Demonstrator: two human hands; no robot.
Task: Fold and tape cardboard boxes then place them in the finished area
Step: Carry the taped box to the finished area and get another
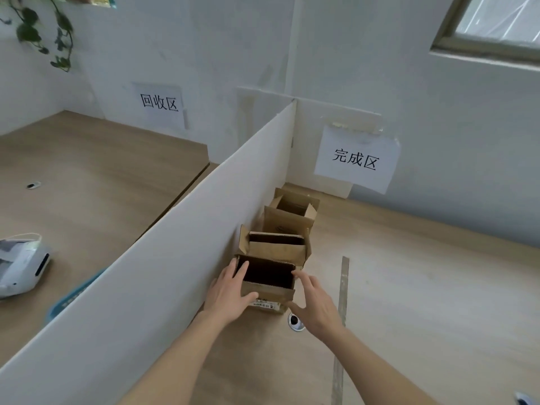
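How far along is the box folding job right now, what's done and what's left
Done: two open-topped boxes, the far box and the middle box, stand along the white divider below the finished-area sign. In hand: the left hand grips the nearest box while the right hand touches its other side. Left: letting go; any remaining boxes are out of view.

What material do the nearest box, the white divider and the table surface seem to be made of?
Nearest box: brown corrugated cardboard, matte, judged from its raw folded flaps and printed label. White divider: a thin, stiff, matte sheet, perhaps foam board or painted cardboard; the frame leaves this open. Table surface: pale wood-look with faint grain and a dull sheen, probably laminate rather than solid wood.
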